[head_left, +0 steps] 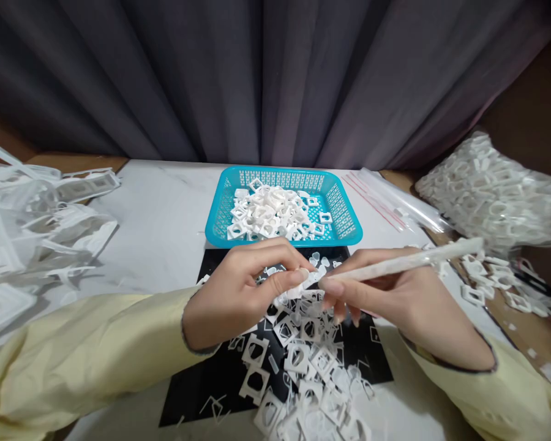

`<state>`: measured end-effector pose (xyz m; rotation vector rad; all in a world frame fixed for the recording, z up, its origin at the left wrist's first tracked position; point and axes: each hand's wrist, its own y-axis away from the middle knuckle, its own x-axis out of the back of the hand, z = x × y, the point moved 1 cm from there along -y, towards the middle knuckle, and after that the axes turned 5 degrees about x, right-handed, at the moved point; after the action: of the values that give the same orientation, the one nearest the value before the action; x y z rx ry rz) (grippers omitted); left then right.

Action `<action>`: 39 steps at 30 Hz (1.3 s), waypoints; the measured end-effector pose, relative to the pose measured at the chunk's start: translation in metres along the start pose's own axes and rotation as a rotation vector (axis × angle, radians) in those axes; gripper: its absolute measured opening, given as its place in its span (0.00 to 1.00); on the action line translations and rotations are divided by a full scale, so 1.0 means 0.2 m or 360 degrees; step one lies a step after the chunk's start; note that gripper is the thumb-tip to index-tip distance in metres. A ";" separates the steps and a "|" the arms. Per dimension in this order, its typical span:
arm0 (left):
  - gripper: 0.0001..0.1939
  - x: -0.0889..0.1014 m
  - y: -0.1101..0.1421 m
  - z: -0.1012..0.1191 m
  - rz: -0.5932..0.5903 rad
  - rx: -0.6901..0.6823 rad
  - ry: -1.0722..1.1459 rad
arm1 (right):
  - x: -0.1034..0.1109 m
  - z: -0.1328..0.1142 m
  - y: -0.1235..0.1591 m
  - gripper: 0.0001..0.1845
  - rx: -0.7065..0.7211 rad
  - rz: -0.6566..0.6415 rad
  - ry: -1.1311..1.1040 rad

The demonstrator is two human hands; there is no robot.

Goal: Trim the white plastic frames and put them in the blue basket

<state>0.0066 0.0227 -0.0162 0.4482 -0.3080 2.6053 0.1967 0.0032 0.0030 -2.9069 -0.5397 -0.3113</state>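
Note:
Between thumb and fingers, my left hand (252,285) pinches a small white plastic piece (308,280). My right hand (395,291) grips a slim whitish stick-like tool (404,260), whose near end meets the piece; its exact kind cannot be made out. Both hands are close together above a black mat (197,383). Beneath them lies a heap of white square plastic frames with round openings (297,356), mixed with thin offcuts and small clear bits. Part of the heap is hidden by my hands.
Behind the hands stands a blue plastic basket (215,211) holding many similar white pieces. Plastic sheet scraps (50,233) pile up at the left. A filled clear bag (496,190) sits at the right, near loose frames (475,275) and a flat zip bag (404,199). A grey curtain (239,79) hangs behind.

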 end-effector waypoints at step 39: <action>0.07 -0.01 0.00 -0.03 -0.0028 0.0029 0.0023 | -0.04 0.05 -0.02 0.04 -0.0305 -0.0171 -0.0475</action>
<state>0.0062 0.0239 -0.0225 0.4361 -0.2747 2.5949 0.1900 0.0054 -0.0074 -3.1372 -0.7500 0.0653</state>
